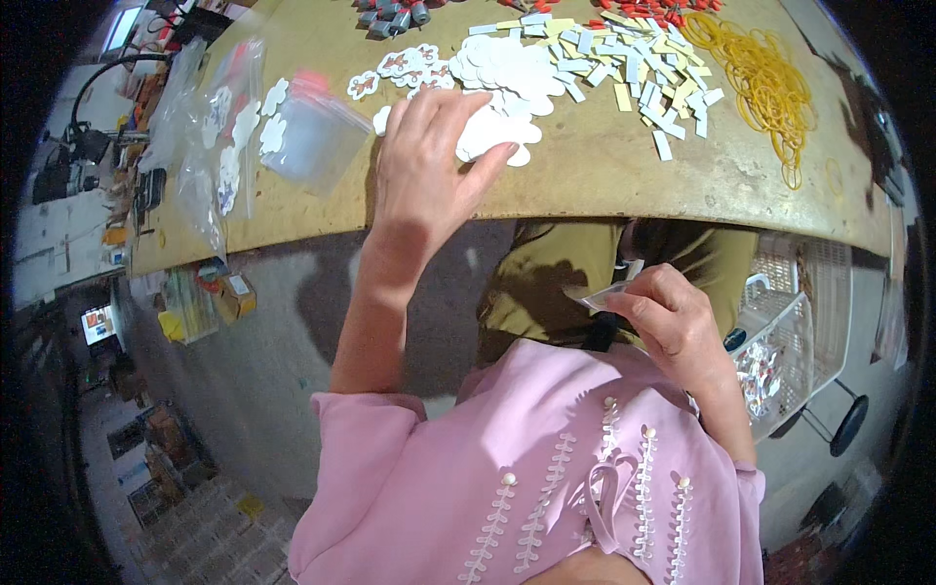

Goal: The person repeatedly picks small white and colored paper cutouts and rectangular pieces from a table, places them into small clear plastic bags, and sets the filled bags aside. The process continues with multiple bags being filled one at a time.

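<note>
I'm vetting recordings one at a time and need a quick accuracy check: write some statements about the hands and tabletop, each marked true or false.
1. The person's left hand is at the white, scalloped, flat cutouts. True.
2. Yellow, looped rubber bands lie left of the left hand. False: the bands lie to its right.
3. The right hand pinches a small, thin, translucent piece. True.
4. A clear plastic bag with a red strip lies on the floor. False: the bag lies on the brownish-yellow tabletop.
</note>
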A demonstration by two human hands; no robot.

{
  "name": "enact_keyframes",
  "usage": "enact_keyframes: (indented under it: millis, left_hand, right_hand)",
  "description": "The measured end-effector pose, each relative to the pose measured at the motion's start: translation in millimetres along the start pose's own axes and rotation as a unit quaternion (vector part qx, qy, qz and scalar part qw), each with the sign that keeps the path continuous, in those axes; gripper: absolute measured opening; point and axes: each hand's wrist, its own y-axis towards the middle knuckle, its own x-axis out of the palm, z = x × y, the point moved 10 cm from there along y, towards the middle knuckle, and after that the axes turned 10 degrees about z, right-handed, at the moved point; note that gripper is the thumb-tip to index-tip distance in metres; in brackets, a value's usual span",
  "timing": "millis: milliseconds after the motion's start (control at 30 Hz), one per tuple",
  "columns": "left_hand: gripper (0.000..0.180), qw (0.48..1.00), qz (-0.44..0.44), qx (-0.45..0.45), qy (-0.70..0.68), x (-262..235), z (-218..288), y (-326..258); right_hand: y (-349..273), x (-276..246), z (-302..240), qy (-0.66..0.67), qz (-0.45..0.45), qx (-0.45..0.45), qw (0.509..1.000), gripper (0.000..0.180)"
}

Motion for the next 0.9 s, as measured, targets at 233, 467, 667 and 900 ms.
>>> enact_keyframes:
  millis: [233, 467, 667, 900]
  left_hand:
    - [0.061, 0.994, 0.045, 0.062, 0.081, 16, 10, 37]
    - [0.035, 0.999, -0.038, 0.022, -0.019, 39, 1, 43]
    - [0.014, 0.992, -0.039, -0.046, -0.114, 31, -14, 48]
    - [0.011, 0.992, -0.022, -0.116, -0.044, 24, -19, 46]
  right_hand:
    - [-3, 0, 8, -0.018, 0.028, -0.013, 0.999, 0.025]
    - [-7, -4, 17, -0.012, 0.037, -0.003, 0.999, 0.025]
    - [-11, -8, 24, 0.006, 0.074, 0.017, 0.997, 0.022]
    - [-5, -29, 18, -0.046, 0.121, -0.001, 0.992, 0.023]
